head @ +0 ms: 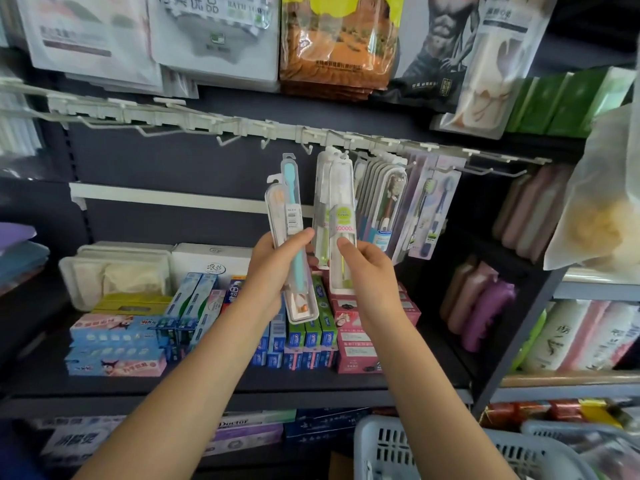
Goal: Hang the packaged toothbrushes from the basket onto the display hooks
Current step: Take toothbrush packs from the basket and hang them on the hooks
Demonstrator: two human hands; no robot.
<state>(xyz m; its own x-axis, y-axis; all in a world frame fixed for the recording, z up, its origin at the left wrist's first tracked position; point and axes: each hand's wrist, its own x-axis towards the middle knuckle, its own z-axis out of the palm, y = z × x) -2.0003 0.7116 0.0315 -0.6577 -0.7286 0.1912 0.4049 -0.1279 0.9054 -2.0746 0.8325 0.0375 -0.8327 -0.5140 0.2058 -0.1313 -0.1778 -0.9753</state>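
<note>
In the head view, both bare forearms are reaching up from six o'clock toward a dark display wall. The left hand [277, 268] is gripping two clear-cased toothbrush packs [292, 244], thumb curling across their fronts: one is showing a teal brush with a barcode sticker, the other a pale case with an orange-tinted brush, and both have white hang tabs pointing to twelve o'clock. The packs are tilting slightly, their tops leaning toward eleven o'clock.

Just at three o'clock of them, the right hand [363, 268] is pinching the lower part of a green-labelled toothbrush pack [341, 220], thumb pressing on its front. This pack is long, transparent and rigid, with a yellow-green round label reading 10000 and a green handle inside. Its top is sitting up at a display hook [343, 154] on the white hook rail [242, 128]; whether the tab is threaded on, I cannot tell. A matching pack is hanging right behind it.

At three o'clock of that, a row of hung toothbrush packs [384, 199] is crowding the next hooks. Toothpaste boxes [304, 336] are lying on the shelf below the hands. At five o'clock, the pale blue basket [388, 445] is showing its slotted wall.
</note>
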